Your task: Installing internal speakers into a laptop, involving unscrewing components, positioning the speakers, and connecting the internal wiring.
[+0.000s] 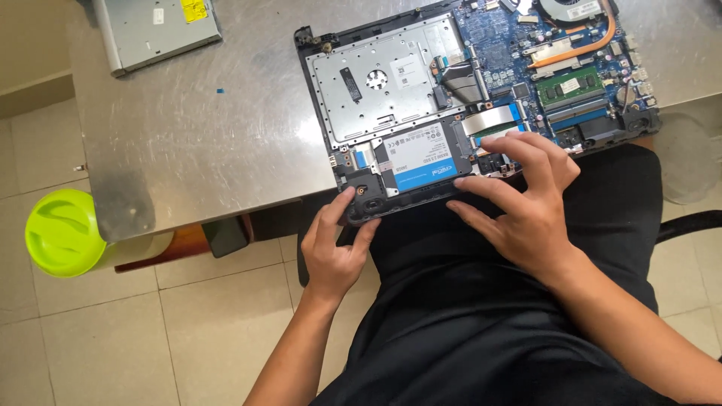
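Observation:
An opened laptop (391, 83) lies on a steel table (195, 143), its bottom cover off, with the blue circuit board, a green memory stick (569, 86) and a copper heat pipe exposed. A drive with a white and blue label (418, 157) sits in its bay near the front edge. My left hand (336, 244) pinches the laptop's front left corner, thumb on top and fingers under the edge. My right hand (526, 199) rests with spread fingers on the front edge, fingertips beside the drive and over the ribbon cable area.
A flat silver optical drive (154, 28) lies at the table's far left. A small blue speck (220, 90) sits on the table top. A lime green stool (62, 233) stands on the tiled floor to the left. My lap in black clothing is below the table edge.

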